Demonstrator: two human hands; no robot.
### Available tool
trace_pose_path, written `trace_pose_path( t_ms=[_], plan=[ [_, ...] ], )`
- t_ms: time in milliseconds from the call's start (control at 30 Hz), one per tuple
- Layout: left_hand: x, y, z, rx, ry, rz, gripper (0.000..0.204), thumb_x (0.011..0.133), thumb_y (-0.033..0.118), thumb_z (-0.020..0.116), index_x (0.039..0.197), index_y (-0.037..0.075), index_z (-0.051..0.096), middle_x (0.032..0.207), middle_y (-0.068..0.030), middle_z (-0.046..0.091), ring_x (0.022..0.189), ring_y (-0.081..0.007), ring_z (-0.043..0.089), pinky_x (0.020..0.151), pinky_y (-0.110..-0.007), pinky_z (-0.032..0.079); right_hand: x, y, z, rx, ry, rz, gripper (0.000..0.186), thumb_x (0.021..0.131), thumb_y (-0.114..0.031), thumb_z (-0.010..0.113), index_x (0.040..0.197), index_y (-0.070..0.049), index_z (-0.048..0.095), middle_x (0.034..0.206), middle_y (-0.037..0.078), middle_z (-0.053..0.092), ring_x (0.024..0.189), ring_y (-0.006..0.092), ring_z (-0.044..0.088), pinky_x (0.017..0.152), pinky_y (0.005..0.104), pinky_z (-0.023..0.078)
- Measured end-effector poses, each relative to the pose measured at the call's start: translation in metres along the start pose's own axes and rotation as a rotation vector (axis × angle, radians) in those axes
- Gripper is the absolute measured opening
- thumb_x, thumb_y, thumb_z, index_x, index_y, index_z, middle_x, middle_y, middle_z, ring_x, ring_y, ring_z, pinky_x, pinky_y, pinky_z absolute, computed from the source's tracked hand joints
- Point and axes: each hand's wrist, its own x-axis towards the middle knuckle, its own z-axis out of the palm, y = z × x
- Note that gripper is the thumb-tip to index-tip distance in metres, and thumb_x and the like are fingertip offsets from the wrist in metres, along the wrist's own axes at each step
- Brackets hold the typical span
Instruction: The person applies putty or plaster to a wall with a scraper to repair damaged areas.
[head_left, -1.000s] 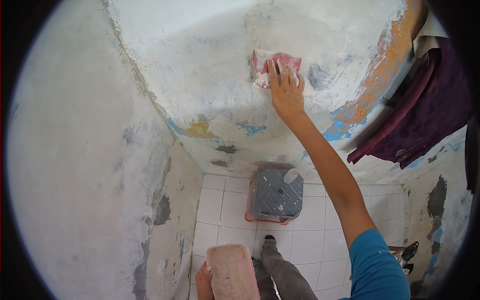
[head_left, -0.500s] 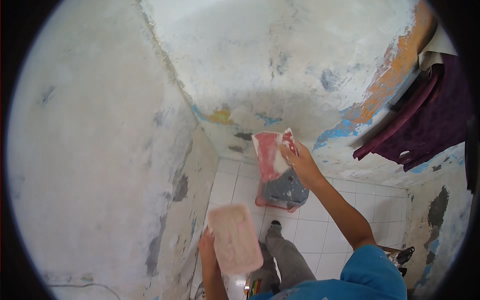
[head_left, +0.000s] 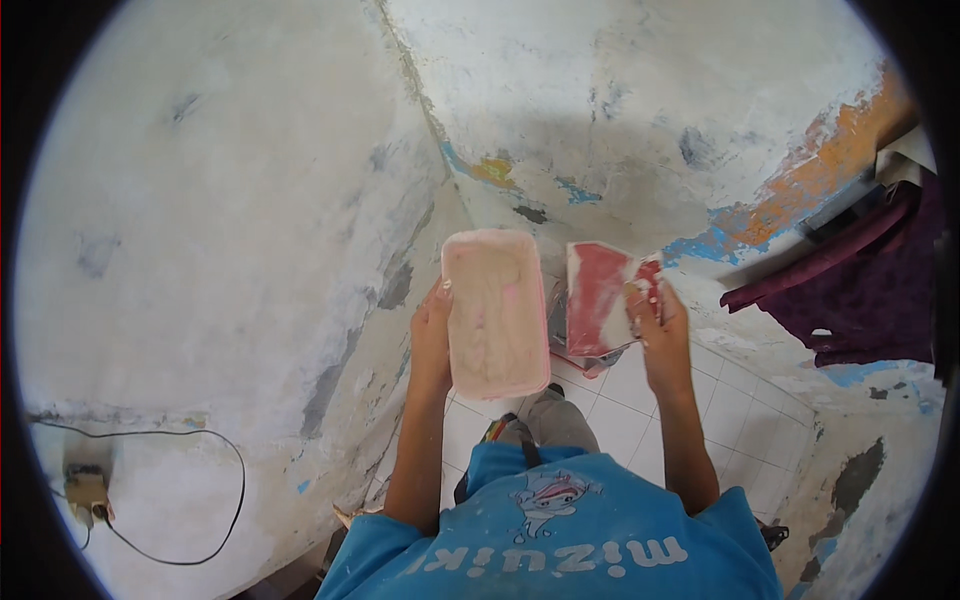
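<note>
My left hand grips the left side of a pink rectangular tub, its fingers partly hidden behind the wall. Pale putty is spread across the inside of the tub, with smears up to the rim. In my right hand is a red plastering trowel, held by its putty-spotted handle. Its flat blade points left, apart from the tub, and pale putty coats the part nearest my fingers. Both hands are in front of my chest, at about the same height.
Patchy plastered walls meet in a corner ahead. A grey-topped stool stands on white floor tiles, mostly hidden behind the tub and trowel. Purple cloth hangs at the right. A socket box with a looping black cord sits at the lower left.
The tub has come up and to the right in my left hand. The trowel has moved right and slightly down relative to the stool, so both now sit side by side. The view has shifted.
</note>
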Motion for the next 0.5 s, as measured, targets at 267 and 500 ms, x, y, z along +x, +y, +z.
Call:
trace_pose_path(
  t_ms=[267, 500],
  plan=[
    [0.003, -0.016, 0.047, -0.149, -0.040, 0.294, 0.062, 0.104, 0.048, 0.049, 0.140, -0.002, 0.049, 0.129, -0.0121, 0.061, 0.115, -0.0173, 0.061, 0.096, -0.034, 0.051, 0.002, -0.054, 0.028, -0.640, -0.030, -0.527, 0.030, 0.092, -0.012, 0.071, 0.119, -0.002, 0.062, 0.088, 0.008, 0.067, 0.073, 0.0176, 0.066, 0.064, 0.0289, 0.050],
    [0.007, -0.034, 0.071, -0.168, -0.007, 0.387, 0.065, 0.102, 0.038, 0.059, 0.150, -0.001, 0.040, 0.140, -0.0112, 0.056, 0.125, -0.0181, 0.057, 0.105, -0.034, 0.047, 0.024, -0.044, 0.067, -1.141, -0.154, -0.658, 0.062, 0.070, -0.019, 0.082, 0.127, -0.004, 0.061, 0.098, 0.011, 0.068, 0.086, 0.0243, 0.070, 0.067, 0.0361, 0.056]
  ],
)
